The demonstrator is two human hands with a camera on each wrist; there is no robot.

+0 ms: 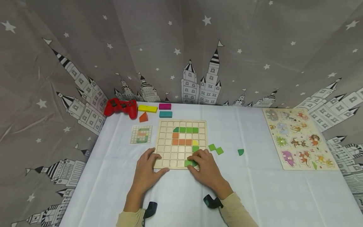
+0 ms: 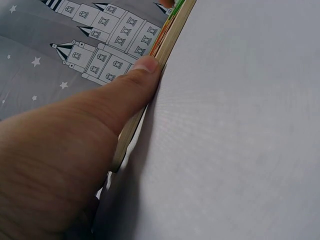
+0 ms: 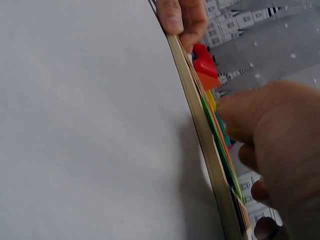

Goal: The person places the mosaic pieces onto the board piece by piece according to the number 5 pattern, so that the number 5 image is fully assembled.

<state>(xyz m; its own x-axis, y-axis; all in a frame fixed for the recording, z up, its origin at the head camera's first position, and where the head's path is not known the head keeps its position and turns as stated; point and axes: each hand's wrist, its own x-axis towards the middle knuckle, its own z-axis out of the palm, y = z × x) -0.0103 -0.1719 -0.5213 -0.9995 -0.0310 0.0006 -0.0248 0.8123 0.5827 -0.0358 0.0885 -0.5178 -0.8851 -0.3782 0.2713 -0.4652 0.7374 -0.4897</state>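
Observation:
A wooden grid board (image 1: 167,155) lies on the table, bearing green, orange and yellow tiles in some squares. My left hand (image 1: 146,170) holds its near left corner; in the left wrist view the thumb (image 2: 142,70) presses on the board's front edge. Over the near right corner is my right hand (image 1: 206,167), fingers bent, its thumb and index fingertips around a light green square tile (image 1: 188,163). Beside that tile, a dark green tile (image 1: 194,163) shows partly under the hand. Whether the right fingers pinch a tile is hidden, also in the right wrist view.
Two green squares (image 1: 212,147) and a dark green rounded piece (image 1: 240,152) lie right of the board. A pattern card (image 1: 141,134) is at its left. Behind are coloured blocks (image 1: 165,114) and a red game controller (image 1: 121,107). An animal puzzle (image 1: 300,138) lies far right.

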